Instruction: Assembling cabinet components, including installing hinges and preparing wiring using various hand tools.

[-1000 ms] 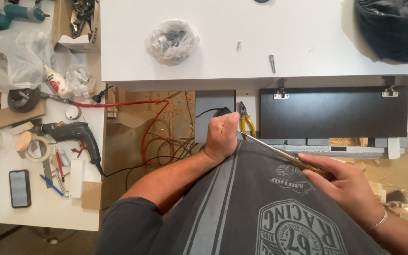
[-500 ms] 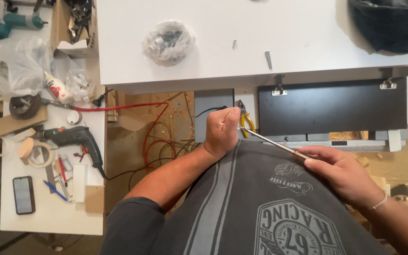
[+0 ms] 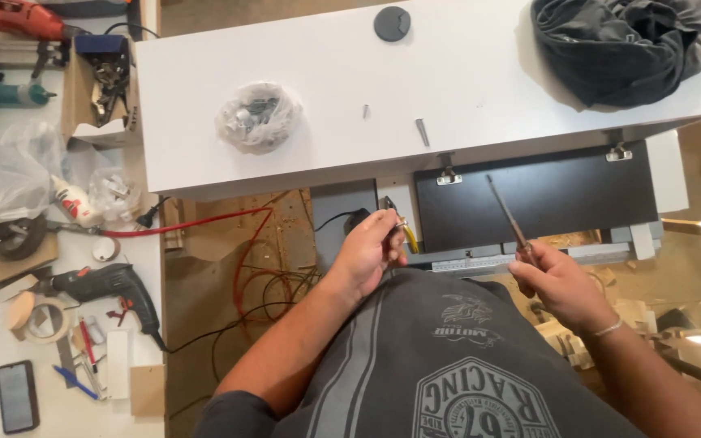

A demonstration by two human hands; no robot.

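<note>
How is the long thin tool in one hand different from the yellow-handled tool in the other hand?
The long thin metal screwdriver is in the right hand; the yellow-handled pliers are in the left hand. The screwdriver is slim and dark, and its shaft sticks far out, slanting up toward the dark cabinet door. The pliers look short and are mostly hidden by fingers. Both are hand tools held near that door.

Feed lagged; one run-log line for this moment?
left hand: holds yellow-handled pliers | right hand: holds screwdriver, tip up | below: dark hinged panel
</note>
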